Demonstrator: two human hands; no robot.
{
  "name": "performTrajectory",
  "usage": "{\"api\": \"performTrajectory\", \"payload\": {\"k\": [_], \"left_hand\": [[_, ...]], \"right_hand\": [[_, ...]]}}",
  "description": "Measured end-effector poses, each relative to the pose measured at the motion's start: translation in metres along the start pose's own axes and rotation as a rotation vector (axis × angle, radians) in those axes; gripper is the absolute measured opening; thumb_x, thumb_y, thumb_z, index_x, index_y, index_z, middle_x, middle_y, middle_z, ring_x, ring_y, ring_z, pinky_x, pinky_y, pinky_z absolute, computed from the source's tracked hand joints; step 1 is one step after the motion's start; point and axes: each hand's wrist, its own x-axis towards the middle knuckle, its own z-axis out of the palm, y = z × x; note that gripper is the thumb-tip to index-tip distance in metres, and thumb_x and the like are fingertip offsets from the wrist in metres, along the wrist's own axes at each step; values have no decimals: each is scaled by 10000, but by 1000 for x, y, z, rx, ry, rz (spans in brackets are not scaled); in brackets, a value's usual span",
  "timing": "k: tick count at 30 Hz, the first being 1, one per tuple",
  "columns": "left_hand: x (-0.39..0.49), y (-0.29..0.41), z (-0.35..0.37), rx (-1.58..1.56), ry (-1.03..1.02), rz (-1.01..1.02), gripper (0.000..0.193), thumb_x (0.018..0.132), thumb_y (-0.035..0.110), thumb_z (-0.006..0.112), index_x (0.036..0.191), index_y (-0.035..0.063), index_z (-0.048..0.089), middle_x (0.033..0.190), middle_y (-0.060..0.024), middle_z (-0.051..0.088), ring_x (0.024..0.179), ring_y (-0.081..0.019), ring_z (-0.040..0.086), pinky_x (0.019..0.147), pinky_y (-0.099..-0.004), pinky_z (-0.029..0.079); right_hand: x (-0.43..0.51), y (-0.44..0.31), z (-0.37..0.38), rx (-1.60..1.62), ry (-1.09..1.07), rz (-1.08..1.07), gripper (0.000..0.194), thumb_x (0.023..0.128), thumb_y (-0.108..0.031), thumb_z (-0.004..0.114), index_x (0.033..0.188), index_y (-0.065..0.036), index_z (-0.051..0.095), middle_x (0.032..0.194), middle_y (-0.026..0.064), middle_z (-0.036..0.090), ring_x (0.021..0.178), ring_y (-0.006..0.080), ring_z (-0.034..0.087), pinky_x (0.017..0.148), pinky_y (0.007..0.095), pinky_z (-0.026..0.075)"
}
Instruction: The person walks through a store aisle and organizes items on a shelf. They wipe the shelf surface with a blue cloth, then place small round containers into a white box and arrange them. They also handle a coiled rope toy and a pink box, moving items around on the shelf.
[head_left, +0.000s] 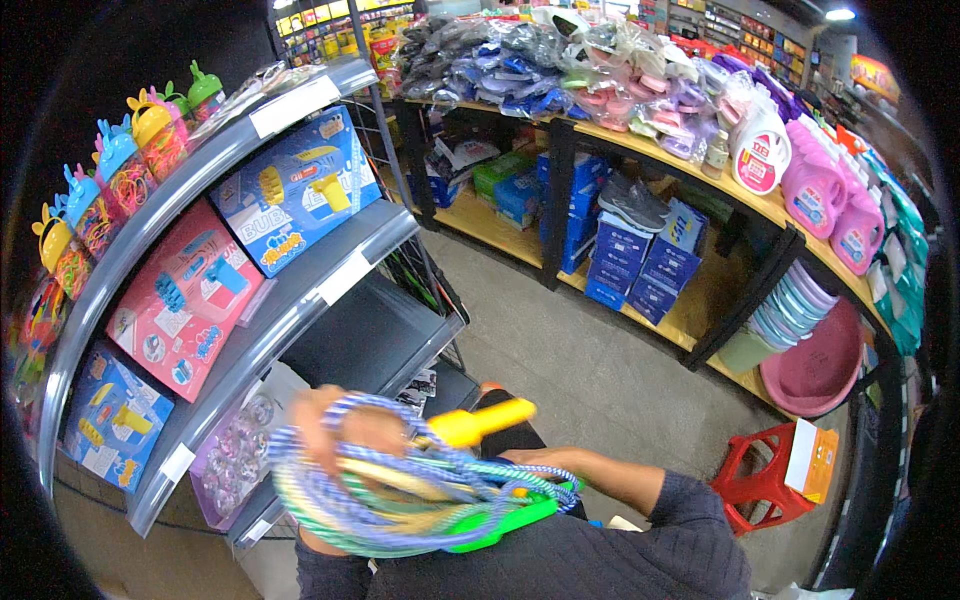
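Observation:
My left hand (319, 427), blurred by motion, grips a coiled bundle of skipping ropes (390, 480) in front of my body. Their braided cords are blue-and-white, green and pale yellow. A yellow plastic handle (484, 422) sticks out of the bundle to the right. Lower down, a bright green handle (506, 525) lies across my dark shirt. My right hand (517, 456) is behind the right end of the ropes, mostly hidden, so its hold cannot be made out. To the left, the shelf unit holds boxed bubble toys (304, 187) in blue and pink.
Jars of coloured bands (124, 161) line the upper left shelf (292, 105). Across the grey floor (517, 322), a wooden-topped rack (600, 136) carries bagged slippers (517, 75) and detergent bottles (761, 146). Shoe boxes (619, 259) and a pink basin (814, 367) sit below. A red stool (750, 480) stands at right.

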Motion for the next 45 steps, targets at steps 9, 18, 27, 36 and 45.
{"api": "performTrajectory", "payload": {"k": [9,18,27,36,45], "left_hand": [[19,25,1,-82,-189,104,160,936,68,613,925,92,455,586,-107,544,395,-143,475,396,-315,357],[0,32,11,-261,227,216,178,991,113,528,849,159,430,503,1,428,351,-36,270,341,-234,191],[-115,98,-7,-318,342,26,145,945,50,573,817,37,508,525,-143,534,320,-142,438,295,-276,287],[-205,75,-24,-224,738,36,193,945,107,608,773,84,525,487,-108,511,329,-149,409,313,-293,267],[-231,76,-48,-224,742,80,205,941,139,611,756,95,533,491,-120,506,359,-174,426,334,-309,280]], "right_hand": [[-62,2,-48,310,846,-132,554,789,-192,666,1305,-24,554,1158,90,647,1053,189,615,916,366,502],[55,-25,26,-936,327,-590,664,766,-199,736,1342,27,494,1213,244,612,1127,352,618,999,412,467],[102,11,-30,-458,556,105,788,786,-280,768,1435,-126,348,1249,227,613,1136,336,636,963,409,502],[284,-160,-172,-2159,343,-893,371,869,-150,569,1219,-250,639,1269,164,574,1157,370,561,913,508,509],[343,-142,-290,-2530,821,63,486,947,-281,494,1411,-140,521,1474,95,479,1320,284,472,1099,500,366]]}}
